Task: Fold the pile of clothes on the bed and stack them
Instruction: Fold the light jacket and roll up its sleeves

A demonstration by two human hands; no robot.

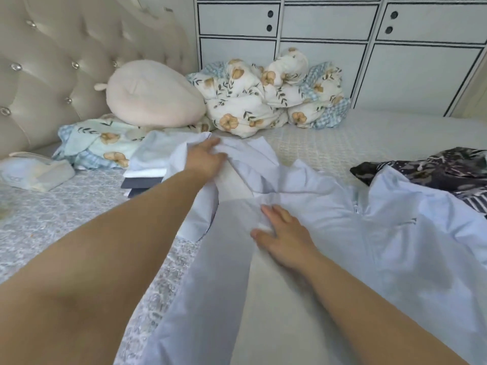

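folded stack (143, 177) half hidden by left forearm, dark garment (434, 167) cropped right

There is only one view, a wide-angle camera worn on the person's head, looking forward and steeply down across the bed (369, 138). Both forearms enter from the bottom edge and reach toward frame centre, so it sits close. The tufted headboard (52, 75) fills the upper left, white cabinet doors (329, 22) bend along the top, and straight lines curve near the edges.
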